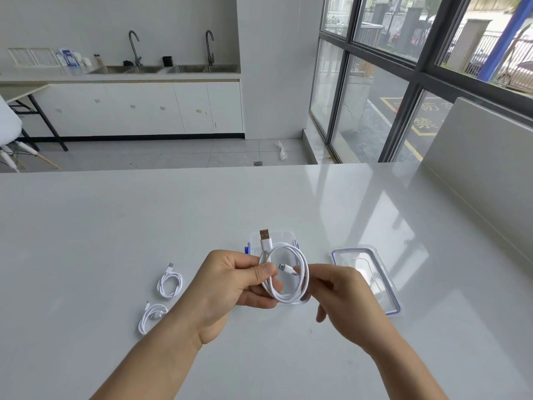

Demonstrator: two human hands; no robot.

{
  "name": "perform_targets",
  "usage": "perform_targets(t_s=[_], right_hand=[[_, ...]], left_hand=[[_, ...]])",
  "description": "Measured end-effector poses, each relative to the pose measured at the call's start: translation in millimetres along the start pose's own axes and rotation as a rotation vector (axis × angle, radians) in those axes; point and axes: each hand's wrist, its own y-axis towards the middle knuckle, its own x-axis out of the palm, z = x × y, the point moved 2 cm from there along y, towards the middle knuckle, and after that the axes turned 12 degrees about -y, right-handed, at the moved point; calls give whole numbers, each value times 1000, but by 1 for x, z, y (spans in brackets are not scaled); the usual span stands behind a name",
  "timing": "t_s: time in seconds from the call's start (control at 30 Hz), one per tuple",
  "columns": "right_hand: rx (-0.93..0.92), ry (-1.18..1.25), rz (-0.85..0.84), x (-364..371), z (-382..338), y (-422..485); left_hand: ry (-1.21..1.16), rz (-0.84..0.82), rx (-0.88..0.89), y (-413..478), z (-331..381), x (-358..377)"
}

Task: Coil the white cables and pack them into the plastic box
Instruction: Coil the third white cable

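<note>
In the head view, both hands met at the lower centre of the frame above a pale glossy worktop (115, 226). The left hand (230, 281) was closed around one side of a coiled white cable (301, 272), thumb pressed on the loops, with the large metal plug (264, 235) sticking up past the fingers. The right hand (343, 295) pinched the opposite side of the same coil, its other fingers loosely curled; the small plug (284, 267) lay across the middle of the loop. Just behind the coil, partly hidden by it, stood the clear plastic box (284, 236) with blue clips. Its lid (372, 278) lay flat on the worktop to the right of the hands. Two more coiled cables rested on the worktop at lower left, one (170, 282) above the other (150, 316), slightly apart.
</note>
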Motion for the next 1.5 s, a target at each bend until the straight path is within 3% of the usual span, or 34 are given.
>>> perform_targets(t_s=[0.2,0.33,0.4,0.53,0.73,0.87,0.97,1.1,1.2,1.37,1.5], right_hand=[[-32,552,-21,0,-1,4],[-57,869,-187,2,2,4],[-162,799,-206,3,-2,2],[-192,467,4,16,-5,6],[-6,804,273,10,-1,10],[149,1028,283,7,9,13],[222,961,288,8,11,14],[220,652,364,4,11,20],[163,515,260,3,5,23],[60,539,-70,2,0,19],[30,614,-141,3,1,19]], left_hand=[[44,12,-48,5,-2,-1],[88,47,-54,8,-3,-6],[101,51,-53,8,-4,-6],[100,64,-38,10,-4,-8],[19,87,-46,8,-3,-14],[-58,125,38,5,-2,-14],[-42,160,121,4,-5,-9],[35,132,169,1,-10,-6],[37,75,166,-1,-8,-2],[20,81,130,-2,-7,-1],[5,83,51,-1,-9,-3]])
